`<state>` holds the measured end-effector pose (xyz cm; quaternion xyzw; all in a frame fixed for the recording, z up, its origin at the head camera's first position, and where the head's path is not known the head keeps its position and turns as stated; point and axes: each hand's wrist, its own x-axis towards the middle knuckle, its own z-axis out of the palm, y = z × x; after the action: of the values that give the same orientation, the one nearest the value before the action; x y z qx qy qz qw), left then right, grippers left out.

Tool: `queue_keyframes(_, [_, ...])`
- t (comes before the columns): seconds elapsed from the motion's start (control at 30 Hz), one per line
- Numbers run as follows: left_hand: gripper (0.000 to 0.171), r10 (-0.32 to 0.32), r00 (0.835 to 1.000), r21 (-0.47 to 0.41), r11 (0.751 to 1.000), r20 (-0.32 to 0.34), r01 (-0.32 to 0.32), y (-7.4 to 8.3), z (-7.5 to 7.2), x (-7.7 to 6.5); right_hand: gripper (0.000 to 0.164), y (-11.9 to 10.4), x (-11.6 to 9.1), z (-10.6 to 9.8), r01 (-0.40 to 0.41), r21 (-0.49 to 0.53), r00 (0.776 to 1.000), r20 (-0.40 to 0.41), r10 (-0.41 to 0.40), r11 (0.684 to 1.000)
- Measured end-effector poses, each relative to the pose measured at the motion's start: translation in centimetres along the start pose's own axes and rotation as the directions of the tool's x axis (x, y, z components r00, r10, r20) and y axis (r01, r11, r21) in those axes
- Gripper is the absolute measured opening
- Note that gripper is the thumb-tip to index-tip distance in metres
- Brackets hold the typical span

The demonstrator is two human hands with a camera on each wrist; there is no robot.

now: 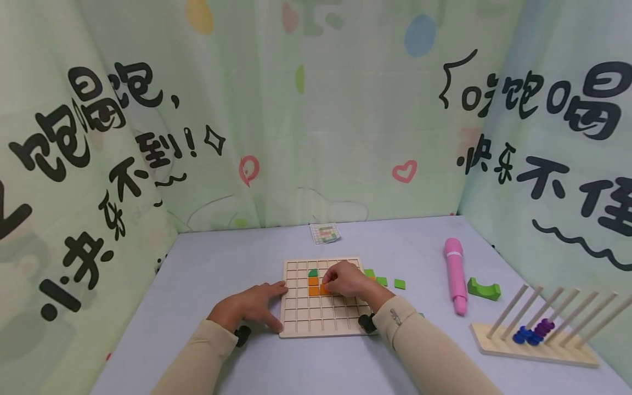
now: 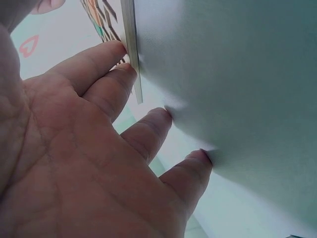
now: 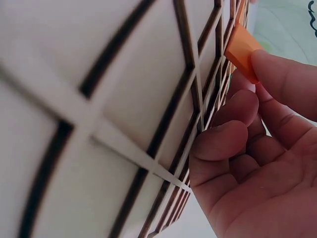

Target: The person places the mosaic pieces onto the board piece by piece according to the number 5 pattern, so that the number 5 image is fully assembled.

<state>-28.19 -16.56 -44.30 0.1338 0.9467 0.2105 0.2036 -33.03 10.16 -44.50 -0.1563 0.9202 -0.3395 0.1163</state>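
A light wooden board (image 1: 301, 321) with a raised grid of square cells lies on the table. On it sit a green tile (image 1: 313, 272) and orange tiles (image 1: 313, 281) below that. My right hand (image 1: 349, 281) is over the board, pinching an orange square tile (image 3: 241, 52) between thumb and finger; the tile is tilted against the grid in the right wrist view. Its other fingers curl close to the grid lines. My left hand (image 1: 250, 307) rests at the board's left side, fingers spread and fairly straight, two fingertips right at the edge in the left wrist view.
Right of the board lie several loose green tiles (image 1: 399, 283), partly behind my right hand. Further right are a pink stick-shaped object (image 1: 455, 274), a green curved block (image 1: 484, 289) and a wooden peg stand (image 1: 568, 354) with blue and purple beads. A printed grid card (image 1: 325, 233) lies at the back.
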Motion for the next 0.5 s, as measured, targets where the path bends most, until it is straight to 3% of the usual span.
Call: queue_keyframes(0.5, [0.093, 0.014, 1.000, -0.003, 1.000, -0.007, -0.014, -0.30, 0.29, 0.34, 0.009, -0.09, 0.55, 0.39, -0.010, -0.119, 1.000, -0.007, 0.009, 0.993])
